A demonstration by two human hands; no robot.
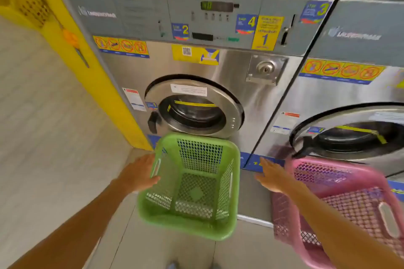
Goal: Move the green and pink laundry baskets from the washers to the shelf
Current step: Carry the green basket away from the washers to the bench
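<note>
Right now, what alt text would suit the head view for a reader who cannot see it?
A person's left hand touches the side of an empty green laundry basket while the right hand reaches toward an empty pink laundry basket. Both baskets sit before two steel front-loading washers with closed doors.

I've got one view only, head cam, wide-angle w/ bent edges. It looks fwd and steeply down, close to the left washer [192, 84], which fills centre frame; second washer [354, 102] cut off at right edge. Floor [161, 246] runs along bottom, yellow wall trim [91, 67] upper left. Both forearms enter from the bottom corners.
</note>
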